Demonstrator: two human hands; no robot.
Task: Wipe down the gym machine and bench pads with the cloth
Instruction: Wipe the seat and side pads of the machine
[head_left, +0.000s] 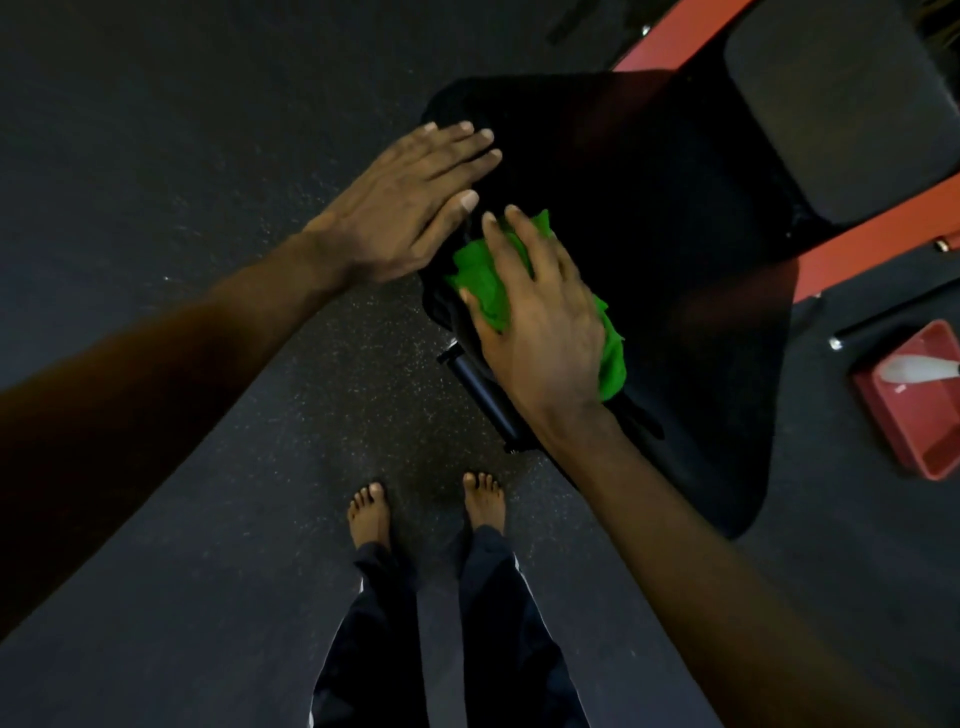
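Note:
A black bench pad (649, 218) on a red machine frame (862, 244) fills the upper right. My left hand (410, 202) rests flat on the pad's left edge, fingers straight. A bright green cloth (488, 280) lies bunched on the pad's near left part. My right hand (540, 317) presses down on the cloth with spread fingers, covering its middle. A second, greyer pad (841, 109) sits at the far right.
A red tray (914, 431) holding a white object lies on the floor at the right. A black bar (483, 395) juts out beneath the pad. My bare feet (426, 509) stand on dark speckled rubber floor (182, 130) close to the pad.

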